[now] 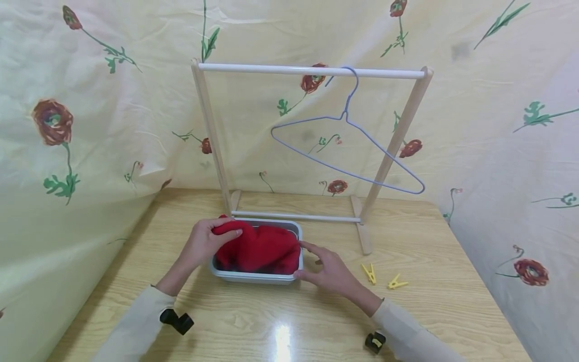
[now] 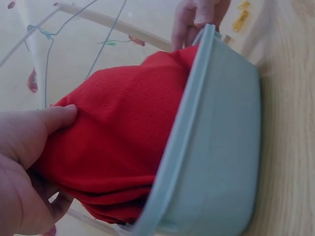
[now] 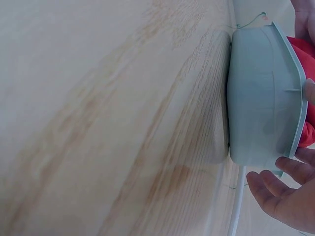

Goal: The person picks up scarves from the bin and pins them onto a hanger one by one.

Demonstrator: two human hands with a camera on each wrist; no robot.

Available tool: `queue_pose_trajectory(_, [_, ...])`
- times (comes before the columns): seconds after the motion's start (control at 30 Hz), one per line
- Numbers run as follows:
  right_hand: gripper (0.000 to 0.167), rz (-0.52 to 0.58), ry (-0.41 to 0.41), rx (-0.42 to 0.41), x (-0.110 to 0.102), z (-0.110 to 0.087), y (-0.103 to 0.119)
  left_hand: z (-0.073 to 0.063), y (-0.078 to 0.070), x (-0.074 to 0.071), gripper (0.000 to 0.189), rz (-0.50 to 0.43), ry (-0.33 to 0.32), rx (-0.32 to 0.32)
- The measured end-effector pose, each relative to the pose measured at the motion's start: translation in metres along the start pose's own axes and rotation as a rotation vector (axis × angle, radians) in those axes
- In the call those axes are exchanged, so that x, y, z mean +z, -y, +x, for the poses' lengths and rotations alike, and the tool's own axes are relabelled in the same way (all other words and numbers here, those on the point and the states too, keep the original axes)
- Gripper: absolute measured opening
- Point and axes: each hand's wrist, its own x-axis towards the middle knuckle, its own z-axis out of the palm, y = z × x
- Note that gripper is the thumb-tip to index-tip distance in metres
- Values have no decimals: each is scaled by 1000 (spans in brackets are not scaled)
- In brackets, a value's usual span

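A bunched red knitted garment (image 1: 271, 249) fills a pale blue-grey plastic bin (image 1: 259, 277). My left hand (image 1: 205, 241) pinches the garment's left part, thumb on top. In the left wrist view, the left hand (image 2: 24, 162) has fabric lifted above the bin's rim. The garment's full shape is hidden by its folds. At the bin's right end, my right hand (image 1: 329, 270) touches the rim with thumb and index finger spread apart. From the right wrist view, the other fingers of the right hand (image 3: 290, 196) reach out loosely beside the bin (image 3: 266, 98).
Behind the bin stands a rack with a white top rail (image 1: 271, 69) and wooden posts. A blue wire hanger (image 1: 346, 116) hangs from the rail. Two yellow clothespins (image 1: 370, 274) lie on the wooden table (image 1: 235, 322), right of the right hand. Flowered cloth covers the walls.
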Motion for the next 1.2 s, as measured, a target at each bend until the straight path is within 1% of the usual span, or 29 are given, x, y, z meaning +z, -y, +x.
queue_pose_trajectory(0.2, [80,-4,-6,-13,0,0,-1,4,-11,-8,42,-14,-17,0])
queue_pose_trajectory(0.43, [80,-2,-4,-6,0,1,-1,5,-24,-18,46,-2,-23,-5])
queue_pose_trajectory(0.63, [80,-1,1,-2,-1,0,-1,8,-34,-24,46,16,-58,13])
queue_pose_trajectory(0.67, [80,-3,2,0,-1,0,-1,8,-35,-25,46,19,-65,8])
queue_pose_trajectory(0.83, [80,-5,-1,12,-1,-1,-1,8,-41,-27,44,18,-95,5])
queue_pose_trajectory(1.0, [81,-8,-1,17,-1,-2,0,7,-47,-28,43,7,-111,11])
queue_pose_trajectory(1.2, [82,-5,4,33,-1,-2,1,7,-56,-32,45,5,-133,14])
